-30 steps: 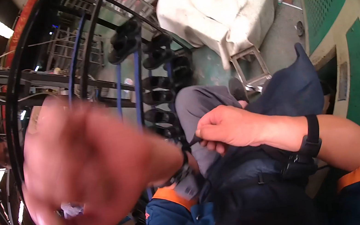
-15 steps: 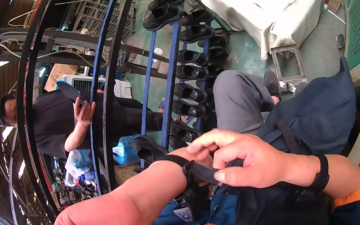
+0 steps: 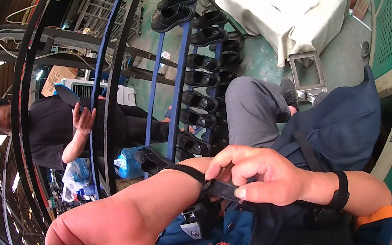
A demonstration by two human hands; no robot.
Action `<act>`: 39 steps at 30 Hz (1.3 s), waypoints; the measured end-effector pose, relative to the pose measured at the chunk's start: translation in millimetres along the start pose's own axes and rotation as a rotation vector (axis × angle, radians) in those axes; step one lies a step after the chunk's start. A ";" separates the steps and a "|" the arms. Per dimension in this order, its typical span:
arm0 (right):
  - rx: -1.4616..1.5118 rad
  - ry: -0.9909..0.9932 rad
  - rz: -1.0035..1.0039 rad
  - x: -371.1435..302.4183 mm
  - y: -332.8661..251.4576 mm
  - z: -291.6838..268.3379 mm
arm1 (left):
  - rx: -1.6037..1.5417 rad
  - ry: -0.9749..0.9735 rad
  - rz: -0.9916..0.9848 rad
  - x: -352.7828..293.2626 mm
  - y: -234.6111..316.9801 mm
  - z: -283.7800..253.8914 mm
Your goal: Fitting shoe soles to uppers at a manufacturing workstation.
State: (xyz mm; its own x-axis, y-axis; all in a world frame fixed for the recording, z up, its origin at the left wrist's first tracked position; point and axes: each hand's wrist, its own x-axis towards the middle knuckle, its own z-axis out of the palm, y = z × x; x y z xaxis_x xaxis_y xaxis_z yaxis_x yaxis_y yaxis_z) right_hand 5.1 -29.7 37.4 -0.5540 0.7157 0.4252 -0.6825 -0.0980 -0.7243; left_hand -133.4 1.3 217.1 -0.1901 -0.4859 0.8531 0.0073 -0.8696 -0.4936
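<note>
My left hand is at the lower left, palm showing and fingers loosely bent, with nothing visible in it. A black wrist strap circles its wrist. A small camera with a lens sits just below this strap. My right hand pinches the strap's loose end between thumb and fingers, its index fingertip close against the left wrist. Another black band is around my right wrist.
A blue and black rack with several black shoes stands ahead. Behind its bars, a person in black holds a dark flat insole-shaped piece. A white cover drapes something at the back right, beside a metal frame.
My left hand has shifted slightly left and down. My right index fingertip has come down onto the strap by the wrist, still pinching its end. The view has shifted a little.
</note>
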 end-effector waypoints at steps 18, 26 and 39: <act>0.009 0.361 0.511 8.9 -1.3 -39.2 | -0.288 -0.466 -0.629 -75.7 14.5 26.5; -0.225 0.107 0.776 14.3 -22.2 -44.8 | -0.583 -1.329 0.157 -96.8 93.7 86.3; -0.665 -0.035 0.374 22.8 -42.2 -29.4 | -0.356 -1.269 0.348 -86.0 109.0 103.4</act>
State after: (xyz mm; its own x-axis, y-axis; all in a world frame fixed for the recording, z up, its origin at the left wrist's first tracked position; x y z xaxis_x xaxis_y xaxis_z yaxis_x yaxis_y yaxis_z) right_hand 35.4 11.1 61.7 -0.7145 0.6930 0.0967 -0.0223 0.1155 -0.9931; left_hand -14.8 -60.8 107.4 0.7961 -0.5868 0.1481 -0.4191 -0.7111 -0.5646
